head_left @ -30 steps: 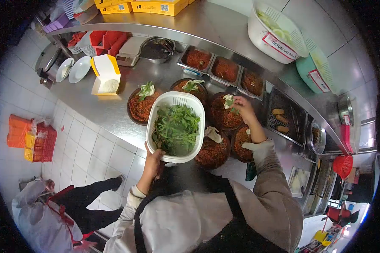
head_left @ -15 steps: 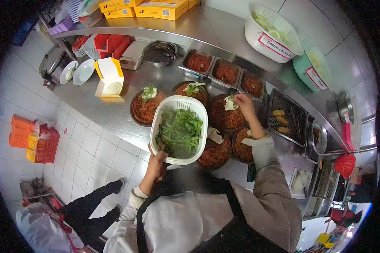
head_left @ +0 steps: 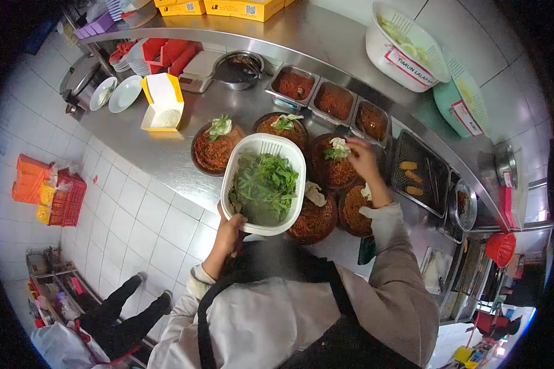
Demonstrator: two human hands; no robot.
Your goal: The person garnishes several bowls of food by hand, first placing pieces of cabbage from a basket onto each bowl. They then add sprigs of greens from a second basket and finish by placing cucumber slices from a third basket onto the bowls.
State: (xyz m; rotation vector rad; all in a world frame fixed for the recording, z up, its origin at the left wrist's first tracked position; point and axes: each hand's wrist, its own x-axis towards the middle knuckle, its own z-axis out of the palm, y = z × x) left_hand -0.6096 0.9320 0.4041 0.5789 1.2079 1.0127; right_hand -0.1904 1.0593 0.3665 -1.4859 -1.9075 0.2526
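Note:
My left hand (head_left: pixel 229 234) grips the near rim of a white plastic basket (head_left: pixel 297 212), tilted toward me over the counter edge. Loose green herb leaves (head_left: pixel 263 184) fill its bottom. My right hand (head_left: pixel 363 160) is just right of a cabbage piece and green leaves (head_left: pixel 337 149), its bent fingers slightly apart and nothing visible in them. These greens lie on a dark round dish of red sambal (head_left: pixel 329 171). Similar dishes, a left one (head_left: pixel 212 150) and a back one (head_left: pixel 283 128), carry greens too. Two nearer dishes, one (head_left: pixel 314 221) partly behind the basket and another (head_left: pixel 354 212), show pale cabbage.
Steel trays of red paste (head_left: pixel 333 101) line the counter's back, beside a black tray (head_left: pixel 420 172) with yellow pieces. An open box (head_left: pixel 163 111) holds rice at left. Above, a shelf (head_left: pixel 326 37) carries labelled baskets (head_left: pixel 406 55). Another person's legs (head_left: pixel 123 304) show lower left.
My right hand has drawn slightly right and down from the greens, which now rest on the sambal. The basket stays in my left hand. The other person has moved lower in view.

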